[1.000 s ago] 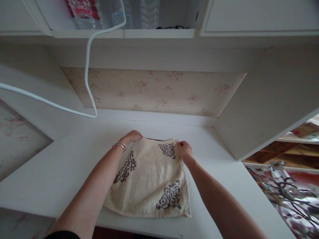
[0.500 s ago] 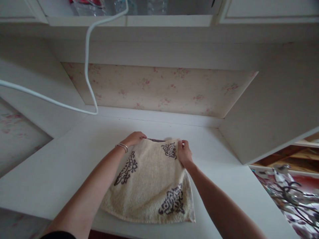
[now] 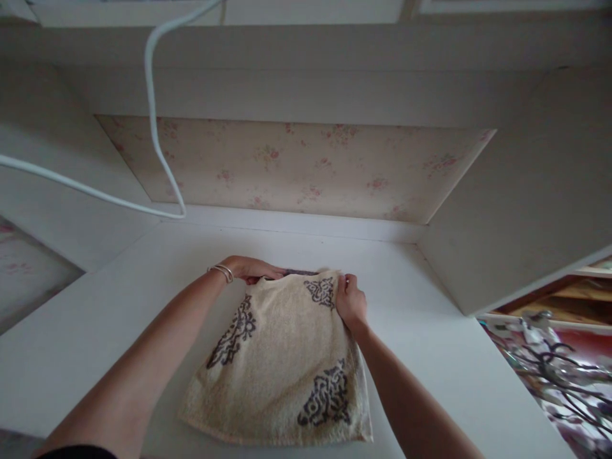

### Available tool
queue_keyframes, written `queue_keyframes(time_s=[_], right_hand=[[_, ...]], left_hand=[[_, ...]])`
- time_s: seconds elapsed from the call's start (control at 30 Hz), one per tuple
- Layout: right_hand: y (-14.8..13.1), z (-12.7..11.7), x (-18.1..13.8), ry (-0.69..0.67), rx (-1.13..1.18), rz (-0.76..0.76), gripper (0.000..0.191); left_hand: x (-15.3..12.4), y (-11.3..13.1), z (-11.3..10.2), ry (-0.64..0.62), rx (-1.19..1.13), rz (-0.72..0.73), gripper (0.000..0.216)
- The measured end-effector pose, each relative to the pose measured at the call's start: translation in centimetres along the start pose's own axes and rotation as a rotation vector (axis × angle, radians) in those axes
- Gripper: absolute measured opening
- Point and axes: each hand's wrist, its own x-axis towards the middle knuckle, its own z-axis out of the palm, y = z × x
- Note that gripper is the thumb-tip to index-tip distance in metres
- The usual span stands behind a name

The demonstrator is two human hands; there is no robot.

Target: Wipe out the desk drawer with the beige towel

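Note:
A cream towel [image 3: 282,357] with dark ornamental prints lies folded on a white desk top [image 3: 95,331]. My left hand [image 3: 251,268], with thin bangles on its wrist, rests at the towel's far left corner, fingers pinched on the edge. At the far right corner my right hand [image 3: 351,301] is closed on the towel's edge. A thin dark strip shows just beyond the far edge between my hands.
A white cable [image 3: 157,146] hangs down from above at the left and loops near the back wall. Floral wallpaper [image 3: 296,169] covers the back panel. A white side panel [image 3: 516,210] rises at the right, with a patterned cloth [image 3: 559,376] beyond it.
My left hand has slid right along the towel's far edge and my right hand has stayed at its corner. The view has tilted down, so the upper shelf has left the frame.

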Motion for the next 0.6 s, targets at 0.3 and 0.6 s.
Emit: queue_keyframes(time_s=[0.3, 0.6], right_hand=[[-0.2, -0.1, 0.2, 0.004, -0.025, 0.002, 0.053], [-0.4, -0.1, 0.4, 0.015, -0.007, 0.045, 0.054]], left_hand=[[1.8, 0.3, 0.2, -0.05, -0.003, -0.141, 0.058], [-1.3, -2.9, -1.1, 0.087, -0.291, -0.228, 0.032]])
